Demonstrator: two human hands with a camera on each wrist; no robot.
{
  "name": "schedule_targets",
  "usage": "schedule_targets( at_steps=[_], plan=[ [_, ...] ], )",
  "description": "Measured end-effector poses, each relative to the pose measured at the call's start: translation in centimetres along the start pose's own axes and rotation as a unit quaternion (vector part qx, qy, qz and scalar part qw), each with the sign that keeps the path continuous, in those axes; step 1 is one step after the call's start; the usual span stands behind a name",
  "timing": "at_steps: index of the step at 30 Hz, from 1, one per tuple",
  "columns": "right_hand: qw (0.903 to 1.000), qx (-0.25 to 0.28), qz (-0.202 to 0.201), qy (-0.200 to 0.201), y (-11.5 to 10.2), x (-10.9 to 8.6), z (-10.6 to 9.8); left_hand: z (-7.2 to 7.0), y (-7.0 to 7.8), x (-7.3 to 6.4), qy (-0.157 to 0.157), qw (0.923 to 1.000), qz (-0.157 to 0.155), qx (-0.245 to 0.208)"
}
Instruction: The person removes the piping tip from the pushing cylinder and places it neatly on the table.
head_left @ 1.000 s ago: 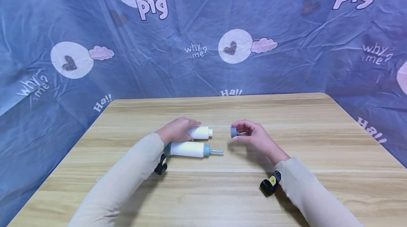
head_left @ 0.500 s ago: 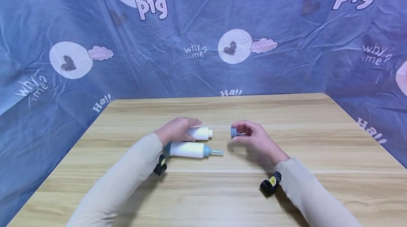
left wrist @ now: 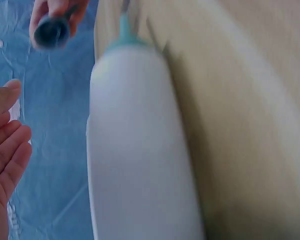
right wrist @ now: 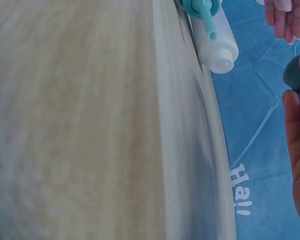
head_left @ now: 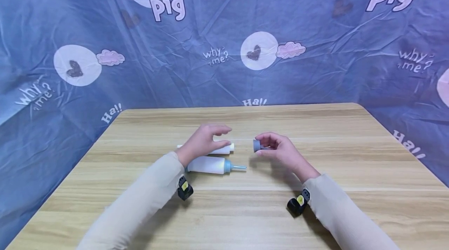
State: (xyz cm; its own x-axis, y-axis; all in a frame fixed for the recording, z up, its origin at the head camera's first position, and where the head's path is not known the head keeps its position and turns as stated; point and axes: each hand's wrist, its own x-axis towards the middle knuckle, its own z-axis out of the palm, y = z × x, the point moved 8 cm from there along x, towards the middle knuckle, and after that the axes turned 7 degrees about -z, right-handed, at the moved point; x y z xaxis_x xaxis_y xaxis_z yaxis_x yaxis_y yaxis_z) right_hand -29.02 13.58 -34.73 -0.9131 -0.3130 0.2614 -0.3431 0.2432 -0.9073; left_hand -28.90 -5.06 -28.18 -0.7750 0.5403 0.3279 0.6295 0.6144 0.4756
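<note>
My right hand (head_left: pixel 282 150) pinches a grey-blue nozzle cap (head_left: pixel 257 146) between thumb and fingers, its wide end facing left and its thin spout toward the palm. Left of it, my left hand (head_left: pixel 202 141) hovers with extended fingers apart, holding nothing. Partly hidden behind that hand, a white squeeze bottle (head_left: pixel 224 150) without a cap lies on its side, neck to the right. A second white squeeze bottle (head_left: pixel 207 165) lies in front, fitted with a light-blue nozzle (head_left: pixel 238 167); it fills the middle of the left wrist view.
Both bottles lie on a wood-grain table (head_left: pixel 245 211). A blue printed cloth (head_left: pixel 210 82) hangs behind the table and along its sides. Black wrist cameras (head_left: pixel 296 204) sit at both sleeves.
My left hand has let go of the uncapped bottle, lifting and shifting right toward the nozzle cap. The right hand holds the cap nearly still. Both bottles stay put.
</note>
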Motion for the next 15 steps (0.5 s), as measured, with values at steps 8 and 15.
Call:
schedule_targets(
  at_steps=[8, 15],
  plan=[
    [0.9999, 0.007, -0.007, -0.006, -0.9, 0.0, 0.6, 1.5, 1.3, -0.5, 0.009, 0.9935, -0.041, -0.106],
    [0.9993, 0.014, -0.030, -0.015, -2.3, 0.1, 1.1, 2.6, 1.2, -0.8, 0.012, 0.9730, -0.074, -0.219]
  ],
)
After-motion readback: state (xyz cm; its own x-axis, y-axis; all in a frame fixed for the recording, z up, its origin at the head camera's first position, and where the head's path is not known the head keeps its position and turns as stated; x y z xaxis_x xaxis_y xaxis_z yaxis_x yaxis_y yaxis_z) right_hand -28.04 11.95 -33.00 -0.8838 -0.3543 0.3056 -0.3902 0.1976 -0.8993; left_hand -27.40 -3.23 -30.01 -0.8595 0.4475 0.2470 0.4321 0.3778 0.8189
